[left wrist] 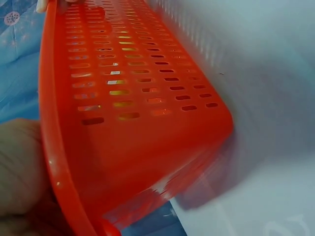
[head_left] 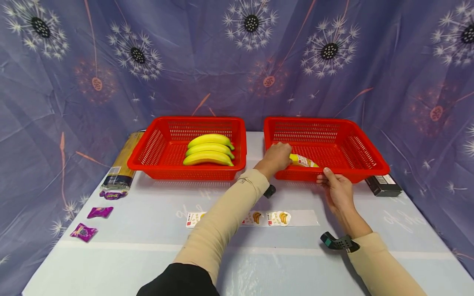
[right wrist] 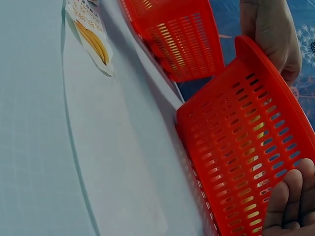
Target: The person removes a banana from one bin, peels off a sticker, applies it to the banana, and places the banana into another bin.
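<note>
Two red plastic baskets stand side by side. My left hand reaches over the near left corner of the right basket and grips one end of a yellow banana lying low inside, a printed label on its skin. Its fingertips are hidden. At the front rim of the same basket, my right hand pinches the edge, thumb on top and fingers against the outer wall. Three bananas lie together in the left basket.
A strip of banana stickers lies on the table in front, partly behind the left forearm. Purple-wrapped sweets and a golden package are at the left. A dark box sits by the right basket. A patterned curtain hangs behind.
</note>
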A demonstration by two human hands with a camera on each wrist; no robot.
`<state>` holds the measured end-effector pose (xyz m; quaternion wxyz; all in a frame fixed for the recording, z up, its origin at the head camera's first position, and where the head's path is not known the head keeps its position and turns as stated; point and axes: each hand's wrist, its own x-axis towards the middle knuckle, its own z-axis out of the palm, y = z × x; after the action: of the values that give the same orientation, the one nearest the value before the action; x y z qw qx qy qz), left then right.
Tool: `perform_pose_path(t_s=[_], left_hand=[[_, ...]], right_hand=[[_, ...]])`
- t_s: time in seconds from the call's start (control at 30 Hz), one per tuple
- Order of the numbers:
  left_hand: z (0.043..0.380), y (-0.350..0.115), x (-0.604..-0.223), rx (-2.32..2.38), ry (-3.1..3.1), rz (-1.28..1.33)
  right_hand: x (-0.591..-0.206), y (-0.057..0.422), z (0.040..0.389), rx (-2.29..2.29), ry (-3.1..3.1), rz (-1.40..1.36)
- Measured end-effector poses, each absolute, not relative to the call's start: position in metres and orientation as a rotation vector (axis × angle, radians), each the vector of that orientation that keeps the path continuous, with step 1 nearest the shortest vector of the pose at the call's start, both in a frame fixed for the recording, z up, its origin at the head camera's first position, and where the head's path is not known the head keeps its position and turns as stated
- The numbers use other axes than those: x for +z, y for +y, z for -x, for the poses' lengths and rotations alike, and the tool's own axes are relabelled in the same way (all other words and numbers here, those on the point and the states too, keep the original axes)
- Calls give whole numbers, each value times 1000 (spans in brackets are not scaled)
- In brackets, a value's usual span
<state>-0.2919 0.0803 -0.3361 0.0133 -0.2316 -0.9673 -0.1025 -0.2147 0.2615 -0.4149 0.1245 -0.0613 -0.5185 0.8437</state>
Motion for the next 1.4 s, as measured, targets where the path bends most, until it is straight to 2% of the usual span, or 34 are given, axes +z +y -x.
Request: perform_pose_path(t_s=[0.4,0.73,1.1,1.27,1.4], left_hand=[[290,80,-336,-263,-2990,734],[263,64,-339,-619,-2787,745],[196,9,-347,-1101,-2637,751],[183,-22,-350,-1202,-2592,696],[183,-50,-353,-1200,-2517,631]], right_hand=[[-415,261,213,2446,-1524,167],[-415,261,214,2464,-1510,157],[-412,265,210,2471,-1674,108],[-408,246,199,2373,-1978,27],[-403,215,190,2069,-2278,-92]])
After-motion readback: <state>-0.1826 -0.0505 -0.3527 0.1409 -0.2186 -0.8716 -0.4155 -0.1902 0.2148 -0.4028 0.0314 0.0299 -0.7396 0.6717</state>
